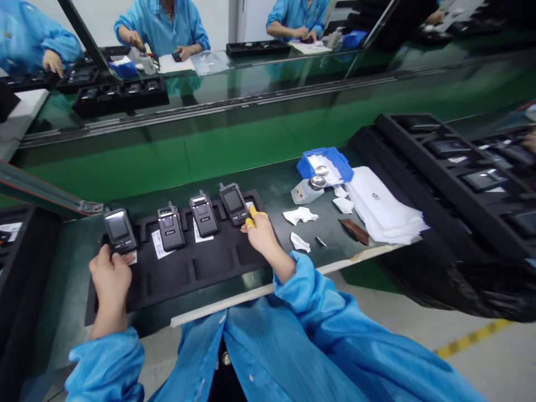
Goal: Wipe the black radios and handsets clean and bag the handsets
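A black foam tray (167, 282) lies on the green bench, with several handheld radios in its back row. At its left end, my left hand (111, 276) is closed on the edge, thumb inside, just below a radio (119, 230) with its screen up. My right hand (262, 234), with yellow finger covers, grips the right edge beside another screen-up radio (233, 204). Between them, two radios, one at the left (171, 228) and one at the right (204, 214), show their backs, with white labels beside them. Fingertips beneath the tray edge are hidden.
Right of the tray are a small white bottle (306, 191), a blue bin (326, 164), crumpled white scraps (300, 215), a brown scrap (354, 230) and stacked white cloths (379, 206). Black trays (452, 151) stand farther right. Co-workers in blue sit across a green partition (234, 134).
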The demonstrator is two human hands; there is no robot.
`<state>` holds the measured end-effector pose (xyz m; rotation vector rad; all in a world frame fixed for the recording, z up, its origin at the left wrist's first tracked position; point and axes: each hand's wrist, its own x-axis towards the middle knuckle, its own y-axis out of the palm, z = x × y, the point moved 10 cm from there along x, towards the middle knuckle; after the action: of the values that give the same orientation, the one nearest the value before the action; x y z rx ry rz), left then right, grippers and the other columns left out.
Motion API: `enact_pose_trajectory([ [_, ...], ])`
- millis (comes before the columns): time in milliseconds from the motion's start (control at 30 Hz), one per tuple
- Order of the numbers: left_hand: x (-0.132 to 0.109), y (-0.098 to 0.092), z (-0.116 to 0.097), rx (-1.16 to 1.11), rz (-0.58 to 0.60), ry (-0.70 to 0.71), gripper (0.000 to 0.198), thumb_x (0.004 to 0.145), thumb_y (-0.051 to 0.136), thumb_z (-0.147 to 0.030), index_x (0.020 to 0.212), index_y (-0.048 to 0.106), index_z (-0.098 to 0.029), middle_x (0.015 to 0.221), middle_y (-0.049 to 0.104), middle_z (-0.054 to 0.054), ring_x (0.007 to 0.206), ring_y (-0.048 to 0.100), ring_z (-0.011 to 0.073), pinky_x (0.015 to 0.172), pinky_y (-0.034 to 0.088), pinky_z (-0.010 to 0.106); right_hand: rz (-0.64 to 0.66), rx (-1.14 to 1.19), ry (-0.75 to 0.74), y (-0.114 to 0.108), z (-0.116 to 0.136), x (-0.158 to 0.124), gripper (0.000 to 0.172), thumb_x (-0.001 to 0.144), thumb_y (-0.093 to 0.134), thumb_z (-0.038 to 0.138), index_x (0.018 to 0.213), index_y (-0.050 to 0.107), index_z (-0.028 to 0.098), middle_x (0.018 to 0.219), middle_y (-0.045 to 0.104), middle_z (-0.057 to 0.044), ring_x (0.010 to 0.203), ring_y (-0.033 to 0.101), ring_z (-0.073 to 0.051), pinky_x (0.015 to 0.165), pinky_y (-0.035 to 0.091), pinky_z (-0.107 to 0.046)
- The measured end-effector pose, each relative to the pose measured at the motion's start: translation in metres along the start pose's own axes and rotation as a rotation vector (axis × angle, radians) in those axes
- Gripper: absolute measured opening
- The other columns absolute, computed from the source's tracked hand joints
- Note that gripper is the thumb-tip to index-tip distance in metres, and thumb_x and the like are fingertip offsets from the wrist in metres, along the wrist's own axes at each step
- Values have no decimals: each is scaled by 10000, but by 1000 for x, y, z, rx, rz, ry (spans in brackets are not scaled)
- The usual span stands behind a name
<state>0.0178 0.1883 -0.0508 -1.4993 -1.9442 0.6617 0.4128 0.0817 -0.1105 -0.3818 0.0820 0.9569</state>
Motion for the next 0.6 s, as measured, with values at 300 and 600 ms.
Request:
enact_pose_trajectory([
  [300,-46,42,-74,121,27,266,821,694,648,-356,1380,326,-43,1268,369,239,1176,455,374,1001,389,531,-175,-678,-422,9,54,-24,808,761,623,343,1444,270,95,1313,409,-248,1191,459,-357,995,389,-531],
  [600,-51,76,-84,97,107,200,892,660,718,-248,1416,268,-105,1264,385,206,1240,417,368,998,388,525,-202,-586,-406,9,50,-14,913,762,587,243,1487,36,185,1404,240,-222,1194,487,-328,957,450,-500],
])
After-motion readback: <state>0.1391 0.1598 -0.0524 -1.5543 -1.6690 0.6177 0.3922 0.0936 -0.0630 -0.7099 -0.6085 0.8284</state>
